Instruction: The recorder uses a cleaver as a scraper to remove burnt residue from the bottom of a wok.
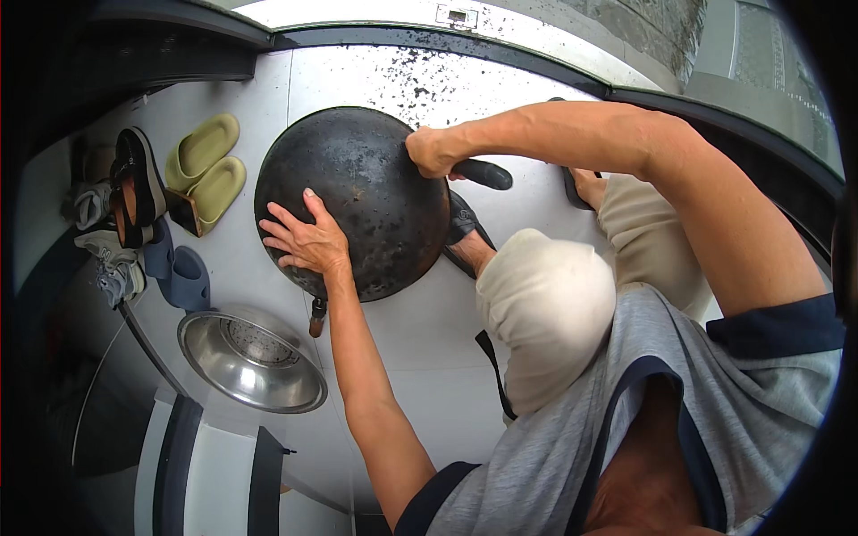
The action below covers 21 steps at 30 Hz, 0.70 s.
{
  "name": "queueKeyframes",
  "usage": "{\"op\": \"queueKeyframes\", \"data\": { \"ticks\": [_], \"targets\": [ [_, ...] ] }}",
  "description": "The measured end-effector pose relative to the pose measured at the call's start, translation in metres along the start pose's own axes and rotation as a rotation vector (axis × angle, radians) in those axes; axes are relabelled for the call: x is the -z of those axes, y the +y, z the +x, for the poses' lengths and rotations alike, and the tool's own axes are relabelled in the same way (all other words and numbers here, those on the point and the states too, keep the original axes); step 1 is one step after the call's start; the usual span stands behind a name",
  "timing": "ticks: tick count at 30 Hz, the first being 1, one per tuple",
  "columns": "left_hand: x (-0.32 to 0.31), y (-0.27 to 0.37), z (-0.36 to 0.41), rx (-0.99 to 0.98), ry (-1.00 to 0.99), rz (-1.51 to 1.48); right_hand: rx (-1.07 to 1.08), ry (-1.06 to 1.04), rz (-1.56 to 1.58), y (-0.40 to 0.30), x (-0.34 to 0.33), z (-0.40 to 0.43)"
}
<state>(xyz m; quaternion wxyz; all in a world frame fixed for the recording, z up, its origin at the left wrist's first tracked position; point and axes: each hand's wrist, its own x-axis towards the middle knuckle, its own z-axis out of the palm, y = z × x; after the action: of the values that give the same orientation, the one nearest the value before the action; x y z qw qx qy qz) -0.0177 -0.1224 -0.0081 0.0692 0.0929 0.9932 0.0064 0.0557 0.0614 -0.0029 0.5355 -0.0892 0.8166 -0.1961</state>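
A large blackened metal wok [365, 201] lies upside down on the pale tiled floor, its worn underside facing up. My left hand [312, 234] is spread flat on its lower left part, fingers apart. My right hand [432, 153] is closed at the wok's upper right edge, beside a black cleaver-like or pan handle [488, 174]; whatever it grips is mostly hidden by the fingers, so I cannot tell which tool or handle it is. A short handle [318, 317] with a brown end sticks out below the wok. Dark flakes [419, 90] are scattered on the floor beyond the wok.
A stainless steel basin [251, 362] with dark specks in it stands at the lower left. Green slides [204, 154], a phone [184, 212], blue slides [184, 278] and several shoes [137, 177] are at the left. A door threshold [436, 37] runs along the top. My knee [546, 301] is close by.
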Motion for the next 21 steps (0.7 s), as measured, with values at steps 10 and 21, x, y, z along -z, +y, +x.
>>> {"op": "queueKeyframes", "data": {
  "ticks": [10, 21],
  "targets": [
    [-0.004, 0.0, -0.002, -0.077, 0.112, 0.004, -0.252, 0.136, 1.028, 0.037, -0.045, 0.007],
    [-0.001, -0.005, 0.002, -0.013, 0.045, -0.009, -0.176, 0.029, 0.772, 0.011, -0.007, -0.025]
  ]
}}
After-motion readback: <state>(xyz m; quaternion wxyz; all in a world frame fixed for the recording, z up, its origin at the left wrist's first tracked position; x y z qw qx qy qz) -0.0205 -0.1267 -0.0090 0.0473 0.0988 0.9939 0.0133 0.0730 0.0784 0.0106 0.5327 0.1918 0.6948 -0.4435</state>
